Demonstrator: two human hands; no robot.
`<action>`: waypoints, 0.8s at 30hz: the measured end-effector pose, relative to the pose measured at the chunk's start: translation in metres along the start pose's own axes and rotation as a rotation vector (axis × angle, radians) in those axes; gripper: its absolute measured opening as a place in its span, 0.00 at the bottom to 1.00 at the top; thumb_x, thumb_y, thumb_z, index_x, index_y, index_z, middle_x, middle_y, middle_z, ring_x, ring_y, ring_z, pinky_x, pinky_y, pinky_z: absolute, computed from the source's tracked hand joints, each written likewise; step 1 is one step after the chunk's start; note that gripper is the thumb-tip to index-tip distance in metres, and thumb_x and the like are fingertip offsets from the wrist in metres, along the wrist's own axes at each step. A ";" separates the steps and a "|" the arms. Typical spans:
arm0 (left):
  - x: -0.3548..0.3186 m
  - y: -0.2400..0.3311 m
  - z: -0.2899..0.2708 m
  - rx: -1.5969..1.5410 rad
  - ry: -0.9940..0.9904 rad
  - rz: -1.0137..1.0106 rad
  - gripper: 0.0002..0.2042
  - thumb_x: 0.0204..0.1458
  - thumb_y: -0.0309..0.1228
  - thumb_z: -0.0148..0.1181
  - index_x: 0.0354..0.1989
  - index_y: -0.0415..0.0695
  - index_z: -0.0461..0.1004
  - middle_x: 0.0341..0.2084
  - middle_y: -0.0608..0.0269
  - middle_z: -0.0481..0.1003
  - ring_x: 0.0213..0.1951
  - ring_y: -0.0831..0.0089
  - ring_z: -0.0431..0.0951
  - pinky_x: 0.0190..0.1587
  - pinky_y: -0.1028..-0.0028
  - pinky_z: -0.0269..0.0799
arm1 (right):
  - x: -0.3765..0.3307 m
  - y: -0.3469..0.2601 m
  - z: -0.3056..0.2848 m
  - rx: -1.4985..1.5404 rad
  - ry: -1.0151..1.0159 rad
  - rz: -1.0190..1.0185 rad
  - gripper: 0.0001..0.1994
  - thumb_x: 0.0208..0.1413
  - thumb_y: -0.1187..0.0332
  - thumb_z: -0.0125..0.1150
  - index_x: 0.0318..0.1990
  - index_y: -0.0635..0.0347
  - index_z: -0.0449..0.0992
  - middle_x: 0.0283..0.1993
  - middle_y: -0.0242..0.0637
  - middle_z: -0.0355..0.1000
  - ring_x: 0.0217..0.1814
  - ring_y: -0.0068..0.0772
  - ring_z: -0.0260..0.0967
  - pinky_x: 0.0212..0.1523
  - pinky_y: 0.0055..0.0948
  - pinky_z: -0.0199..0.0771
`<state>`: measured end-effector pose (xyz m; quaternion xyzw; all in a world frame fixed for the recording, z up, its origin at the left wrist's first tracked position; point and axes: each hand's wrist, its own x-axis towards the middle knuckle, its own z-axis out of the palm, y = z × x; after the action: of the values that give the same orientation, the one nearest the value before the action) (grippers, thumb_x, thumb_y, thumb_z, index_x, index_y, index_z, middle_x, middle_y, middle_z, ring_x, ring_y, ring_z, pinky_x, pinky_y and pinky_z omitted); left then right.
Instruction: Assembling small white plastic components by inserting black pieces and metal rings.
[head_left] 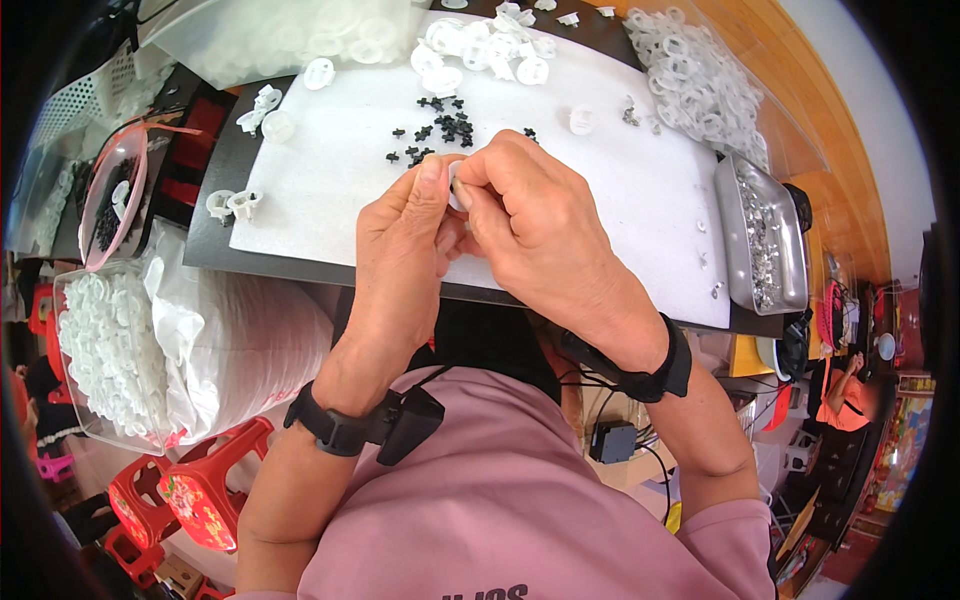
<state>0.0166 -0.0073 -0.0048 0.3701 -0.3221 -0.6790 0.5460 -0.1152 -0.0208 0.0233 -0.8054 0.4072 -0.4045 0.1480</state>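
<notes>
My left hand [400, 255] and my right hand [530, 225] meet over the front of a white mat [340, 180]. Together they pinch one small white plastic piece [457, 190] between thumbs and fingertips; most of it is hidden by my fingers. Just beyond my hands lies a scatter of small black plastic parts [440, 130]. A heap of white plastic pieces [485, 50] sits at the far end of the mat. A single white piece [582, 120] lies to the right of the black parts.
A metal tray [765, 240] of small shiny parts stands at the right. Clear bags of white rings [700, 80] and white pieces [110, 350] flank the mat. A pink-rimmed bowl [115, 195] with black parts sits left. Red stools [200, 490] stand below.
</notes>
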 end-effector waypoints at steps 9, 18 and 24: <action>0.000 -0.001 0.009 -0.063 0.049 0.050 0.16 0.64 0.39 0.45 0.37 0.39 0.75 0.26 0.69 0.71 0.26 0.85 0.64 0.27 0.81 0.68 | 0.002 0.005 0.000 0.028 -0.015 -0.025 0.02 0.51 0.78 0.54 0.32 0.63 0.68 0.30 0.42 0.66 0.28 0.47 0.67 0.27 0.37 0.67; -0.003 0.000 0.006 -0.018 -0.028 0.018 0.18 0.64 0.41 0.45 0.44 0.36 0.73 0.27 0.69 0.69 0.25 0.84 0.63 0.31 0.79 0.68 | 0.001 -0.006 -0.004 0.149 -0.062 0.129 0.03 0.52 0.81 0.54 0.31 0.65 0.66 0.27 0.40 0.63 0.25 0.40 0.63 0.27 0.33 0.64; -0.002 -0.001 0.002 -0.081 -0.040 0.013 0.18 0.64 0.40 0.44 0.44 0.36 0.72 0.28 0.67 0.70 0.27 0.82 0.66 0.32 0.78 0.69 | 0.003 -0.004 -0.007 0.127 -0.109 0.152 0.04 0.53 0.74 0.56 0.36 0.63 0.69 0.31 0.40 0.66 0.29 0.41 0.67 0.30 0.33 0.68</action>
<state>0.0143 -0.0053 -0.0039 0.3319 -0.3075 -0.6951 0.5587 -0.1170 -0.0200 0.0316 -0.7820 0.4319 -0.3729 0.2509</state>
